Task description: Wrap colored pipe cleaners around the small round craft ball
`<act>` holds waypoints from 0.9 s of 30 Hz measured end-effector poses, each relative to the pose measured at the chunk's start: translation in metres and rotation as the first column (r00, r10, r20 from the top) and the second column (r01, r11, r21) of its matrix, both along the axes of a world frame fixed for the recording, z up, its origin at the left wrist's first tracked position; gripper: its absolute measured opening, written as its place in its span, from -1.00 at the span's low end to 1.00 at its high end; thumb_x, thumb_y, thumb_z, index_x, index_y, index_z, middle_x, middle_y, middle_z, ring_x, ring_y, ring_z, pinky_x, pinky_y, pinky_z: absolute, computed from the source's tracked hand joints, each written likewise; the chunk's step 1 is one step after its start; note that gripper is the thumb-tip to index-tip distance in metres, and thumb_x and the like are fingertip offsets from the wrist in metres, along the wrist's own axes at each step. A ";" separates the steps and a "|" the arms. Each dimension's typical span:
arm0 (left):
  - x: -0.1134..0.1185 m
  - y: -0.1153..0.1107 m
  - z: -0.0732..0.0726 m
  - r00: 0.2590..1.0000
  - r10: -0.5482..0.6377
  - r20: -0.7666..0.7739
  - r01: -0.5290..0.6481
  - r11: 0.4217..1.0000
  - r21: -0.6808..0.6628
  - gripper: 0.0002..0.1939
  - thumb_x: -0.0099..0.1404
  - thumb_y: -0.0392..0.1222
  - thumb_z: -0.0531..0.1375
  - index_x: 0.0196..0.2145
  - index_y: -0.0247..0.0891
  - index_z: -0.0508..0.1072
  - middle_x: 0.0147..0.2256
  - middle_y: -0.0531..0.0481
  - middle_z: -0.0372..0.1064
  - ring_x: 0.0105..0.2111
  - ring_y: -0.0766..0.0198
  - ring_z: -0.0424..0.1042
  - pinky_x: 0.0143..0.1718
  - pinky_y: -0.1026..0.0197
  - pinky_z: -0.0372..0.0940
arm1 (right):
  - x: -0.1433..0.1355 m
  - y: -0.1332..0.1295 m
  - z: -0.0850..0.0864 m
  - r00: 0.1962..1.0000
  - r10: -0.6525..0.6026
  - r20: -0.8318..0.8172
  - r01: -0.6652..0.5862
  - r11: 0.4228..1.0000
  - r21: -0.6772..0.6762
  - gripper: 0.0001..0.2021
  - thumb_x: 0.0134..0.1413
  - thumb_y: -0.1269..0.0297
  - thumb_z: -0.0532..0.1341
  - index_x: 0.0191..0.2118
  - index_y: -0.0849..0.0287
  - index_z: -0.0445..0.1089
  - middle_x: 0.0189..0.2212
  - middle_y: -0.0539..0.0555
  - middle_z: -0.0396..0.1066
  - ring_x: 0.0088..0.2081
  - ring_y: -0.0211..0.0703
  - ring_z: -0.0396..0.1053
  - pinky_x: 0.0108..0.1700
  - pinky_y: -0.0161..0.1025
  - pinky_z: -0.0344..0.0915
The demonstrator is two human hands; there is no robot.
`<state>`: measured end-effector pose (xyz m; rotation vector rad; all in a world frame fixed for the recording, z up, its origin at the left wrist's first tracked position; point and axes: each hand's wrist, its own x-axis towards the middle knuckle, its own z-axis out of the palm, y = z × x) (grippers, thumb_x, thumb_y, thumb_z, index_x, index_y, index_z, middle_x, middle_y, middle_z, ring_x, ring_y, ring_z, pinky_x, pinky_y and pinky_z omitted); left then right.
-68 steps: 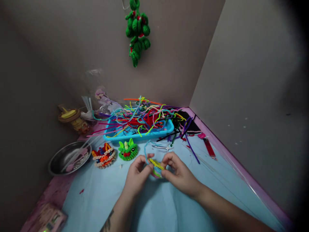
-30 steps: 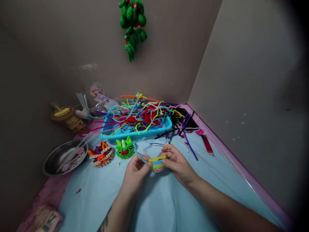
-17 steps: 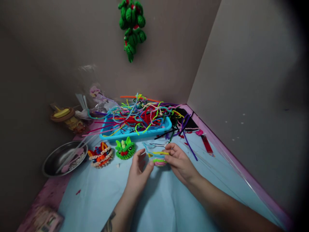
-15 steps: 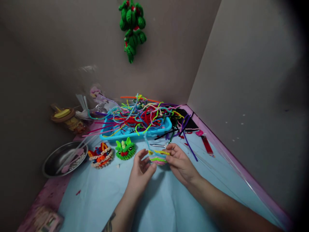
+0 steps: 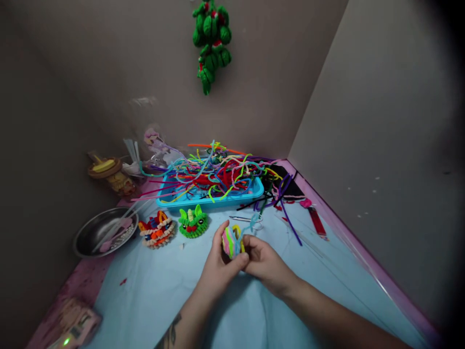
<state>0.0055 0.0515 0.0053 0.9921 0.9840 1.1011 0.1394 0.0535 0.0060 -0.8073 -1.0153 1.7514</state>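
Observation:
Between my hands is a small striped pipe-cleaner piece (image 5: 229, 242) in pink, green, blue and yellow, tilted on its side above the blue sheet. My left hand (image 5: 222, 259) grips it from the left, thumb across the near side. On its right, the fingers of my right hand (image 5: 259, 257) are closed at the yellow strand. A loose light-blue pipe cleaner (image 5: 254, 222) trails from the piece toward the back right. Just behind lies a pair of scissors (image 5: 241, 219). The fingertips inside the piece are hidden.
A blue tray (image 5: 210, 202) heaped with pipe cleaners stands at the back. Left of my hands sit a green animal head (image 5: 193, 224) and an orange one (image 5: 158, 231). A metal bowl (image 5: 87, 232) is farther left; a red strip (image 5: 317, 222) lies right.
The striped piece has turned from lying level to tilted on its side, its stripes now nearly upright. My hands have come closer together and slightly nearer to me.

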 end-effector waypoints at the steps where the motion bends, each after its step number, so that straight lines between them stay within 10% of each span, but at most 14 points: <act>1: -0.002 0.001 0.002 1.000 0.013 -0.016 -0.013 1.000 -0.010 -0.14 0.00 -0.05 0.36 0.20 -0.16 0.10 -0.03 -0.13 0.33 -0.06 0.11 0.36 -0.01 0.14 0.24 | 0.002 0.001 0.000 0.999 0.014 0.029 -0.015 0.999 0.036 -0.71 -0.22 0.20 0.40 -0.39 0.14 0.31 -0.40 -0.02 0.32 -0.32 -0.21 0.29 -0.23 -0.27 0.23; 8: -0.023 0.012 0.016 0.997 0.028 -0.065 -0.032 0.998 -0.056 -0.11 0.05 -0.04 0.33 0.24 -0.15 -0.01 0.01 -0.13 0.29 -0.07 0.14 0.35 -0.06 0.19 0.23 | 0.023 0.016 -0.001 0.837 -0.477 0.267 0.429 0.876 0.219 -0.69 -0.08 0.19 0.31 -0.20 0.10 0.27 -0.46 -0.07 0.22 -0.42 -0.25 0.22 -0.34 -0.31 0.19; 13: -0.032 0.008 0.023 0.976 -0.216 -0.019 0.213 0.973 -0.092 -0.15 0.06 0.01 0.32 0.24 -0.08 0.05 0.03 -0.14 0.28 -0.04 0.06 0.36 -0.05 0.14 0.21 | 0.032 0.028 -0.005 0.841 -0.374 0.391 0.334 0.927 0.169 -0.50 -0.14 0.15 0.32 -0.03 0.18 0.27 -0.56 -0.13 0.15 -0.53 -0.29 0.17 -0.46 -0.33 0.13; 16: -0.033 0.005 0.024 0.955 -0.297 0.012 0.297 0.951 -0.092 -0.14 0.05 0.08 0.31 0.24 -0.07 0.08 0.05 -0.13 0.27 -0.05 0.06 0.35 -0.06 0.15 0.21 | 0.034 0.030 -0.008 0.846 -0.317 0.429 0.290 0.948 0.129 -0.69 -0.15 0.12 0.32 -0.28 0.21 0.40 -0.60 -0.10 0.20 -0.56 -0.30 0.17 -0.50 -0.33 0.10; 27: -0.032 0.010 0.019 0.968 -0.252 0.003 0.251 0.963 -0.099 -0.22 0.07 -0.02 0.32 0.20 -0.17 0.15 0.05 -0.11 0.29 0.01 0.08 0.26 -0.09 0.23 0.19 | 0.034 0.024 0.010 0.897 -0.436 0.069 0.438 0.899 -0.016 -0.69 -0.34 0.09 0.44 -0.43 0.16 0.49 -0.57 0.00 0.45 -0.53 -0.29 0.35 -0.44 -0.33 0.30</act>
